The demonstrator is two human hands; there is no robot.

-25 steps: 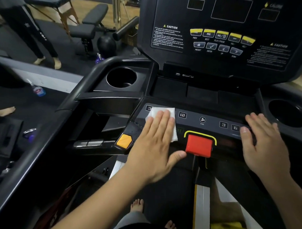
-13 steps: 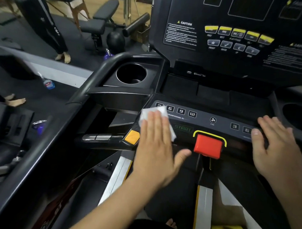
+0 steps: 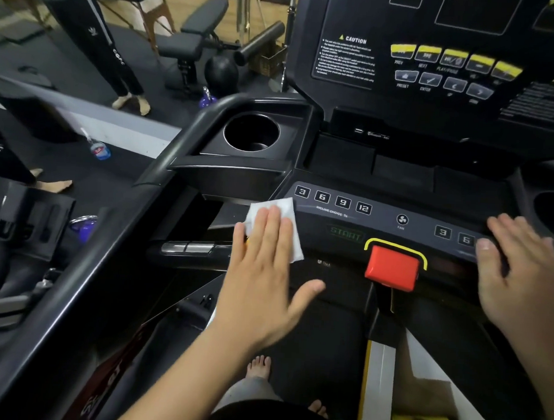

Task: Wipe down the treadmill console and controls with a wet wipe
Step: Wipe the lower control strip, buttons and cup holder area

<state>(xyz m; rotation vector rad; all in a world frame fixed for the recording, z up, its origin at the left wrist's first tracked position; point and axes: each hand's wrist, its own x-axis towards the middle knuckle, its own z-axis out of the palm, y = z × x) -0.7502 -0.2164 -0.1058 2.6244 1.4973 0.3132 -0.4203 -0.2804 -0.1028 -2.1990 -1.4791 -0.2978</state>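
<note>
Head view: the left hand (image 3: 261, 272) lies flat, fingers straight and close together, and presses the white square wet wipe (image 3: 283, 210) on the left corner of the black treadmill console (image 3: 346, 253). Hand and wipe have slid left, so number button 3 (image 3: 302, 192) now shows. The right hand (image 3: 518, 274) rests flat, fingers a little apart, beside the red stop button (image 3: 391, 270). Half the wipe hides under the fingers.

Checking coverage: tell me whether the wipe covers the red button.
No, the wet wipe lies under the left hand, well left of the red button and apart from it.
</note>
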